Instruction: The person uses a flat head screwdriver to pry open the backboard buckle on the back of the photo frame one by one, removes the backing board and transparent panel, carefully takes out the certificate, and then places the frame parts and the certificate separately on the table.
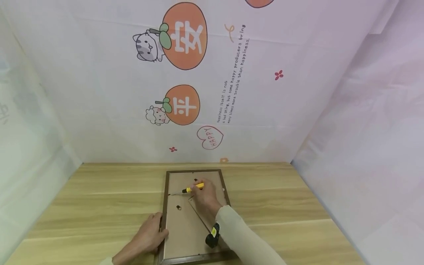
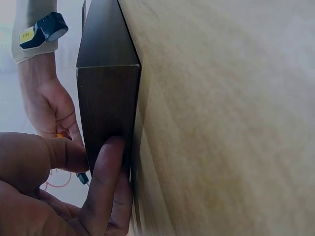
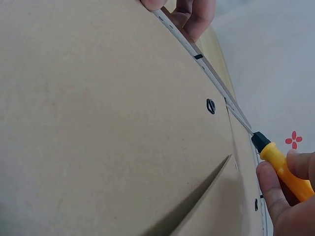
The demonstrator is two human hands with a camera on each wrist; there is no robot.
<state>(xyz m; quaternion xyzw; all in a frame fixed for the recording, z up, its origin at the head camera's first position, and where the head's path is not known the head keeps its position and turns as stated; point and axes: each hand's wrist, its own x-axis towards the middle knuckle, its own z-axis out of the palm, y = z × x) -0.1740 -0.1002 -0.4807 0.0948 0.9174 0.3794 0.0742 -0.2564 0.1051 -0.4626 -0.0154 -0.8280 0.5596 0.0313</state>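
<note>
A picture frame (image 1: 164,206) with a dark brown border lies face down, its tan backing board (image 1: 185,235) upward. My left hand (image 1: 150,233) holds its left side, thumb over the upper edge and fingers against the outer side (image 2: 106,103). My right hand (image 1: 206,197) grips a screwdriver (image 3: 278,160) with a yellow handle and black collar. The shaft reaches the inner left edge of the frame, near a small dark metal tab (image 1: 169,194). Another dark tab (image 3: 198,56) sits further along that edge. A stand flap (image 3: 219,201) rises slightly from the board.
Small black hanging rings (image 1: 179,207) are fixed to the backing board. The wood-grain table (image 1: 275,206) extends on both sides of the frame. A white printed cloth (image 1: 258,110) hangs behind it. A black device with a yellow label (image 1: 212,235) is on my right wrist.
</note>
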